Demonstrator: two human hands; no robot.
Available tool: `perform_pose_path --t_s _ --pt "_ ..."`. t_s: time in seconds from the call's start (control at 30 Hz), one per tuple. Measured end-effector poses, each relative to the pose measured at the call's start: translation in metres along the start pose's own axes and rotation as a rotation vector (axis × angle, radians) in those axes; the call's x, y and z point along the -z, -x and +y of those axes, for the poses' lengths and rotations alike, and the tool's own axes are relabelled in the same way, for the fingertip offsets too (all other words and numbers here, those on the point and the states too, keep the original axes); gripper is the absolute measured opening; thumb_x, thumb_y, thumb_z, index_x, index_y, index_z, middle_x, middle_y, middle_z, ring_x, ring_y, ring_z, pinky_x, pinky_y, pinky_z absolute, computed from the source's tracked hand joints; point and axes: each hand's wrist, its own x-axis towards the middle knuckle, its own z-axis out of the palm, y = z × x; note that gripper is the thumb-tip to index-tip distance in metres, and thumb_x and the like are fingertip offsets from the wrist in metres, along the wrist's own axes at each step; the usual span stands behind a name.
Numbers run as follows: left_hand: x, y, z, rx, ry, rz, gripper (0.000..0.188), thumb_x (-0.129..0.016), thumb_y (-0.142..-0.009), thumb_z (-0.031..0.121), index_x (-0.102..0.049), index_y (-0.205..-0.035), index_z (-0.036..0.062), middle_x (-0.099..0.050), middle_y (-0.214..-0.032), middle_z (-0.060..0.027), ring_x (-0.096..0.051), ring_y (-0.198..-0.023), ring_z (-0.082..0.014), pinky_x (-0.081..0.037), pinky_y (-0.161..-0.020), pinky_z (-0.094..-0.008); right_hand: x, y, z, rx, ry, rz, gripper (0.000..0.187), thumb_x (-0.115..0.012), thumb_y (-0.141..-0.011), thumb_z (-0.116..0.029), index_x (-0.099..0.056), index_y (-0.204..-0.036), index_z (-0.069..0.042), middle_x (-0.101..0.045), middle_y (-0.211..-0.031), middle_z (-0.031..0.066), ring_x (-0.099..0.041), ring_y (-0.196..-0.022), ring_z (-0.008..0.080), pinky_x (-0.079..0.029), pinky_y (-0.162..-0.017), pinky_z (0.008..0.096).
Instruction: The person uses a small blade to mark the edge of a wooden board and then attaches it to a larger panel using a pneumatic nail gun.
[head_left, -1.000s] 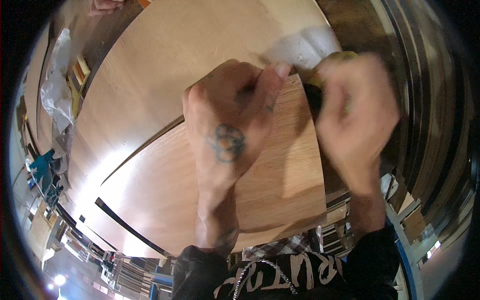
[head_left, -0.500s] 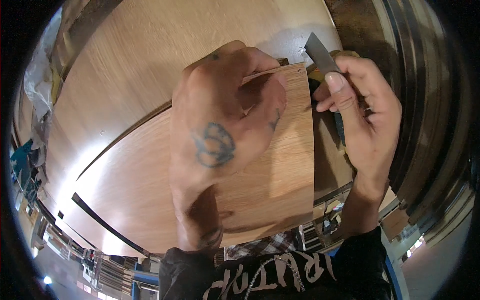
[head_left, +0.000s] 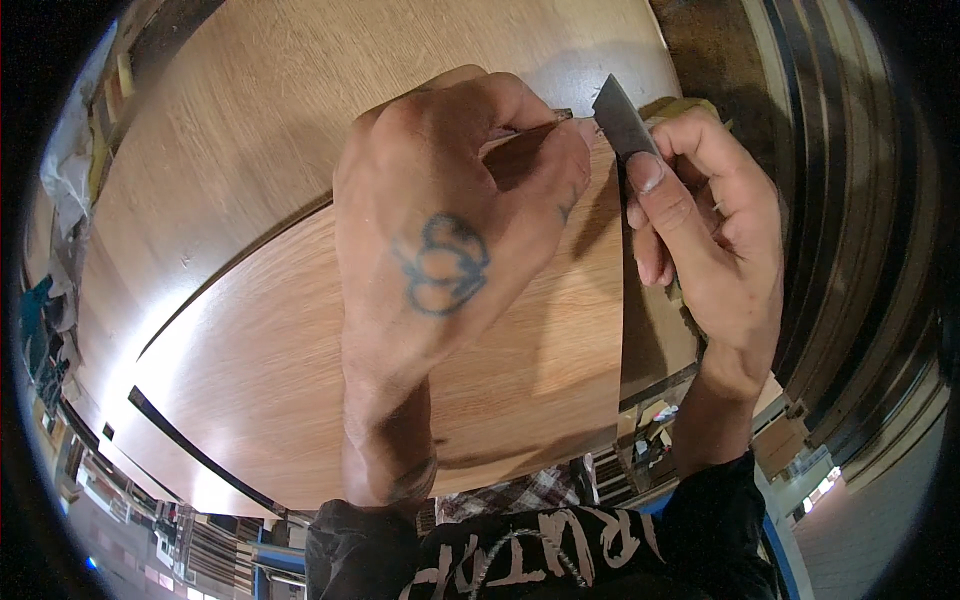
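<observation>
A light wood-grain panel (head_left: 500, 370) with a curved left side lies in front of me. My left hand (head_left: 430, 240), closed, pinches its far edge close to the right corner, the thumb over the top face and the forefinger beyond the edge. A small dark piece (head_left: 563, 113) shows by those fingertips; what else lies under the hand is hidden. Between thumb and fingers my right hand (head_left: 720, 220) grips a flat grey metal blade (head_left: 622, 120) with a slanted tip. The blade points up and left, right beside the panel's far corner and my left thumb.
Beneath and beyond the panel lies a larger wood-grain board (head_left: 280, 110). Long dark strips or stacked edges (head_left: 830, 200) curve along the right. Clear plastic wrap (head_left: 65, 190) hangs at the left edge. A cardboard box (head_left: 780, 443) is at the lower right.
The blade has moved slightly left and down, closer to the panel's corner and my left thumb. My left thumb has shifted right along the edge. Both grips are kept.
</observation>
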Motion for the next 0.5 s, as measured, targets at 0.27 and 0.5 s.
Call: perform_pose_path --t_s 0.27,0.5 --pt "-0.002 -0.001 -0.007 -0.007 0.039 0.020 0.023 -0.078 -0.088 0.025 -0.073 -0.088 0.0024 -0.072 -0.075 -0.0078 -0.067 -0.070 -0.0120 -0.053 -0.065 -0.0265 0.004 -0.012 0.005 -0.030 -0.095 -0.099 0.018 -0.060 -0.101 -0.016 -0.052 -0.089 -0.005 -0.056 -0.069 0.0011 -0.051 -0.049 0.0064 -0.038 -0.043 0.0204" --pt "-0.001 -0.003 -0.003 0.028 0.031 -0.018 0.020 -0.077 -0.089 0.021 -0.073 -0.089 0.0017 -0.071 -0.075 -0.0075 -0.065 -0.068 -0.0111 -0.051 -0.063 -0.0252 0.000 -0.009 0.000 -0.084 -0.080 -0.059 0.021 -0.060 -0.101 -0.015 -0.050 -0.085 -0.005 -0.054 -0.067 0.0015 -0.051 -0.051 0.0069 -0.040 -0.045 0.0212"
